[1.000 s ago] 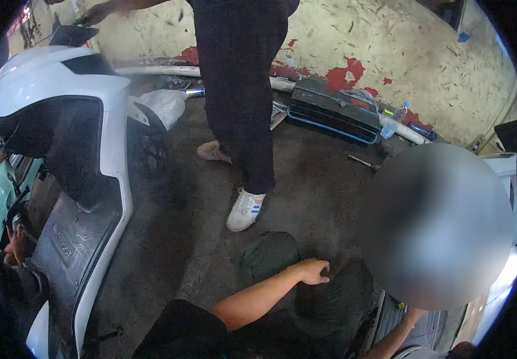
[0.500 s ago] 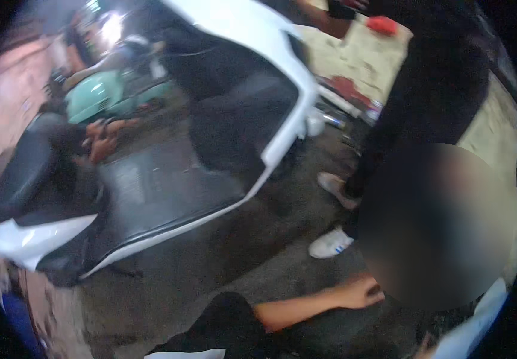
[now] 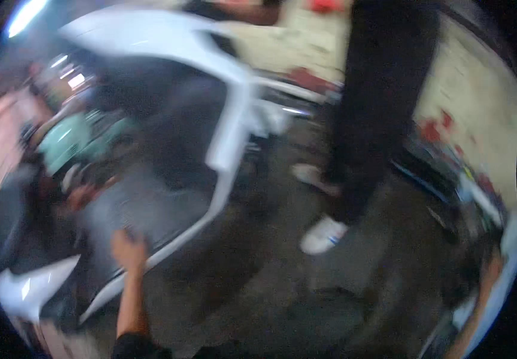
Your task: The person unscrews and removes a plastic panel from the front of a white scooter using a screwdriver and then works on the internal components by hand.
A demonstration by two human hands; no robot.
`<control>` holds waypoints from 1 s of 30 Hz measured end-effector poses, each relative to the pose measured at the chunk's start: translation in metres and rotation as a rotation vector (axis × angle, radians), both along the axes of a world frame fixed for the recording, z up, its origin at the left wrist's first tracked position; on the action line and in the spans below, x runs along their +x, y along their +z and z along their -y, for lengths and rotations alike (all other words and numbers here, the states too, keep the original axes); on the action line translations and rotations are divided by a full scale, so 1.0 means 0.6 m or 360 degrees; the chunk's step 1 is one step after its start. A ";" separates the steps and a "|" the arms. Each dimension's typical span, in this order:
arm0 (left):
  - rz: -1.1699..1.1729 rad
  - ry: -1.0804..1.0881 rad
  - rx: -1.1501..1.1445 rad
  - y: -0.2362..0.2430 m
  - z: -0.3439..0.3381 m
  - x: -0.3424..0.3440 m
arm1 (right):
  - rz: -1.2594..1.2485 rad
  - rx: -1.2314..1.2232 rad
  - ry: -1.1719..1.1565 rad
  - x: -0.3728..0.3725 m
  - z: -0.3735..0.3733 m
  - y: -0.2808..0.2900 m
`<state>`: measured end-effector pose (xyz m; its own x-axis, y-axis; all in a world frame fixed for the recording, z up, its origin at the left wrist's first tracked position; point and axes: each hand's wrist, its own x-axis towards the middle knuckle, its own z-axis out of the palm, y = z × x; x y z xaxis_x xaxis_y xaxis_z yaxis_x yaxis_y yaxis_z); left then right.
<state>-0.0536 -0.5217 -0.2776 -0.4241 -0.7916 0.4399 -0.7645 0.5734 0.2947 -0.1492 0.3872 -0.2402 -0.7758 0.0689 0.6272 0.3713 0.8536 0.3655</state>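
Observation:
My left hand (image 3: 128, 248) is stretched over the grey footboard (image 3: 171, 212) of a white scooter (image 3: 237, 105) at the left, near the footboard's side rim; its fingers are smeared by motion, and whether they touch it cannot be made out. My right hand is out of view. Another person's hand (image 3: 82, 194) shows beyond the footboard, beside the black seat (image 3: 13, 209). A mint-green scooter (image 3: 67, 140) stands behind.
A standing person in dark trousers (image 3: 378, 96) and white shoes (image 3: 321, 236) is at centre right. Behind lie a dark case (image 3: 420, 173) and pipe along the stained wall (image 3: 480, 119). Another person's forearm (image 3: 474, 308) shows at the right edge.
The view has swung left toward the white scooter. My left arm, earlier stretched rightward near the lower centre, now reaches forward over the footboard.

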 end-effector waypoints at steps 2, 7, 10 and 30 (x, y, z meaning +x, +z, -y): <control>-0.0060 -0.0167 -0.0470 -0.054 0.085 0.046 | -0.0081 -0.0199 -0.0262 -0.022 -0.002 -0.037; 0.0057 -0.0157 -0.0487 -0.057 0.081 0.007 | -0.0287 -0.0621 -0.0228 -0.020 0.103 0.040; 0.0104 -0.0151 -0.0370 -0.059 0.081 -0.001 | -0.0638 -0.1039 -0.0255 -0.038 0.116 0.049; 0.0630 -0.0992 0.2551 -0.440 -0.591 -0.247 | 0.1678 -0.1678 -0.0639 -0.021 0.037 -0.484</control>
<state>-0.2020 -0.1672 -0.5414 -0.6827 0.0049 -0.7307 -0.7231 0.1400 0.6765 -0.1616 0.3648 -0.5307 -0.6433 0.4190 -0.6408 0.6012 0.7947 -0.0839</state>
